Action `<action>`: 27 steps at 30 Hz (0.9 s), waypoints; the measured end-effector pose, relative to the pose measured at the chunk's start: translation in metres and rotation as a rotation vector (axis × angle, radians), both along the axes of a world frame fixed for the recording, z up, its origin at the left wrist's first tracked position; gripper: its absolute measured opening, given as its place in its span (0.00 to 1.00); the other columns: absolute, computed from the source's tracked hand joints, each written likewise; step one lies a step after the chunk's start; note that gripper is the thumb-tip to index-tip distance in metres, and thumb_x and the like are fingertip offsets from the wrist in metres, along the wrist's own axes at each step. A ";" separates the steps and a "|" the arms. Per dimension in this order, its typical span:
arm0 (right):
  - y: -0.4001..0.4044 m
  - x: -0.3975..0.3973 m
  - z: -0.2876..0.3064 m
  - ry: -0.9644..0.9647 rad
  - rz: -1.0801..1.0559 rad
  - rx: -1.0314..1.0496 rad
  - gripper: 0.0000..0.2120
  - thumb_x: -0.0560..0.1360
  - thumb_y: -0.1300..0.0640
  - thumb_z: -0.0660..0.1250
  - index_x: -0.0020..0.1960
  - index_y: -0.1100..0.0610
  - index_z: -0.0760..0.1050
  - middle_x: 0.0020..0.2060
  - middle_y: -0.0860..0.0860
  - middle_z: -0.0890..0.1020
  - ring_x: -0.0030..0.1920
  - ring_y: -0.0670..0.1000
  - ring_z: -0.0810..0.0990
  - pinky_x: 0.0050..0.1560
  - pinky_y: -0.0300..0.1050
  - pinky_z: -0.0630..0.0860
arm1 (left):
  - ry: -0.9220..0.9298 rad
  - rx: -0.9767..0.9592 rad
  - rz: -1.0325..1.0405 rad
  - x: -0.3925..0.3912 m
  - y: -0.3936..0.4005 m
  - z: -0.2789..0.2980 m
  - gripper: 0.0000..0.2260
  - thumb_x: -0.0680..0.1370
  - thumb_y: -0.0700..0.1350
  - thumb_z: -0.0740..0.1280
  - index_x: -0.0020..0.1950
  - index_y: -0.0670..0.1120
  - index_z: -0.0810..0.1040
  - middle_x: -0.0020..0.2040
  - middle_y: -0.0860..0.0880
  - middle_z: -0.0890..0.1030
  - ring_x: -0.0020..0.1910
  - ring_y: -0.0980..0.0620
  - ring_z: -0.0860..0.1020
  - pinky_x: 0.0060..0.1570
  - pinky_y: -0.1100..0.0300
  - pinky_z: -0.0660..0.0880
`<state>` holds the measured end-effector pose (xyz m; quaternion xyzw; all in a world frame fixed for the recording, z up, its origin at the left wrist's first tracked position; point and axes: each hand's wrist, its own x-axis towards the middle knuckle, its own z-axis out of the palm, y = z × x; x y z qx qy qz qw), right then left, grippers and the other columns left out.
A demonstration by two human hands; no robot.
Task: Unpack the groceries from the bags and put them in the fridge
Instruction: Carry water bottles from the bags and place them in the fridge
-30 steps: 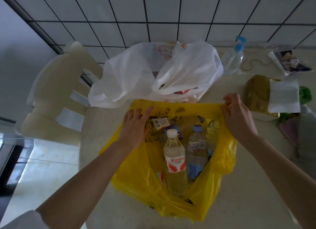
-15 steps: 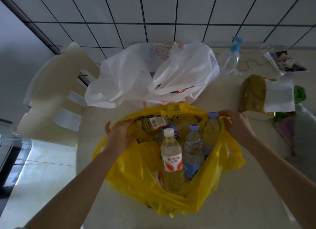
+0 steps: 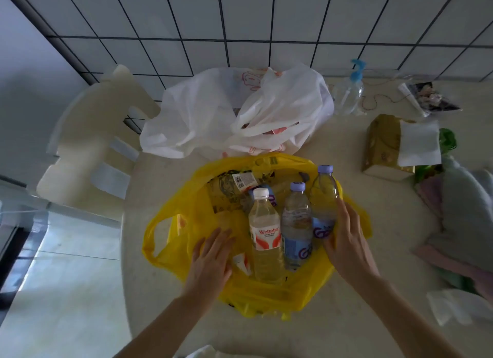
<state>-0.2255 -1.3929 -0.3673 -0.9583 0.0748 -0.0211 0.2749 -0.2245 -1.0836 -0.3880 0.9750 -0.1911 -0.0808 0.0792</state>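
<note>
A yellow plastic bag (image 3: pixel 170 235) lies spread open on the table in front of me. Three water bottles stand in it: a white-capped bottle (image 3: pixel 265 235) with a red label, a purple-capped bottle (image 3: pixel 296 224) beside it, and another purple-capped bottle (image 3: pixel 324 194) on the right. My right hand (image 3: pixel 344 240) wraps around the lower part of that right bottle. My left hand (image 3: pixel 210 259) lies flat, fingers spread, on the bag's left inner side, holding nothing. A yellow snack packet (image 3: pixel 229 189) with a barcode lies behind the bottles. A white plastic bag (image 3: pixel 202 112) stands farther back.
A cream plastic chair (image 3: pixel 90 144) stands left of the table (image 3: pixel 373 317). A clear pump bottle (image 3: pixel 349 93), a gold box (image 3: pixel 381 141) with white paper, a green item and folded cloth (image 3: pixel 464 213) crowd the right side. A tiled wall runs behind.
Both hands let go of the bag's rim, which dropped down around the bottles. My right hand moved onto the right bottle and my left hand went down inside the bag.
</note>
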 end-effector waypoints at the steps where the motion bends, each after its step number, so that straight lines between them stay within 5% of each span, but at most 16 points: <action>1: -0.001 -0.007 -0.004 0.013 -0.016 0.017 0.41 0.68 0.68 0.71 0.75 0.63 0.55 0.67 0.62 0.66 0.64 0.64 0.71 0.56 0.56 0.77 | 0.031 -0.001 0.024 -0.006 -0.001 0.000 0.35 0.59 0.47 0.82 0.65 0.48 0.76 0.67 0.48 0.76 0.68 0.45 0.71 0.60 0.42 0.74; 8: -0.012 -0.035 -0.023 0.244 -0.063 0.050 0.39 0.66 0.70 0.68 0.74 0.65 0.57 0.62 0.64 0.70 0.61 0.66 0.70 0.57 0.58 0.73 | -0.025 -0.136 0.175 0.007 -0.024 0.030 0.25 0.66 0.40 0.77 0.62 0.47 0.77 0.62 0.49 0.78 0.62 0.46 0.76 0.62 0.44 0.72; 12: -0.014 -0.014 0.005 0.107 -0.111 0.037 0.33 0.67 0.69 0.70 0.71 0.64 0.65 0.62 0.63 0.71 0.61 0.66 0.71 0.59 0.58 0.71 | -0.106 -0.419 0.058 0.041 -0.059 0.063 0.22 0.72 0.38 0.69 0.66 0.44 0.72 0.64 0.49 0.74 0.66 0.52 0.70 0.66 0.58 0.70; 15: -0.012 0.012 0.027 -0.020 -0.127 0.096 0.28 0.72 0.66 0.68 0.70 0.62 0.65 0.63 0.62 0.72 0.62 0.63 0.72 0.61 0.54 0.70 | -0.160 -0.449 -0.045 0.065 -0.095 0.080 0.21 0.73 0.39 0.68 0.66 0.42 0.71 0.64 0.47 0.72 0.68 0.49 0.68 0.69 0.55 0.68; 20: -0.007 0.062 0.039 -0.025 -0.190 0.219 0.24 0.78 0.51 0.64 0.71 0.58 0.65 0.63 0.57 0.75 0.61 0.56 0.74 0.58 0.49 0.70 | 0.028 -0.370 -0.041 0.088 -0.141 0.080 0.30 0.76 0.46 0.70 0.74 0.42 0.62 0.71 0.45 0.67 0.72 0.46 0.64 0.68 0.53 0.69; 27: -0.006 0.110 0.032 0.180 -0.220 0.285 0.18 0.75 0.48 0.67 0.62 0.56 0.73 0.56 0.52 0.80 0.56 0.55 0.77 0.50 0.45 0.71 | 0.336 -0.393 0.223 0.098 -0.175 0.069 0.23 0.79 0.49 0.66 0.68 0.43 0.61 0.64 0.42 0.75 0.59 0.41 0.77 0.53 0.48 0.76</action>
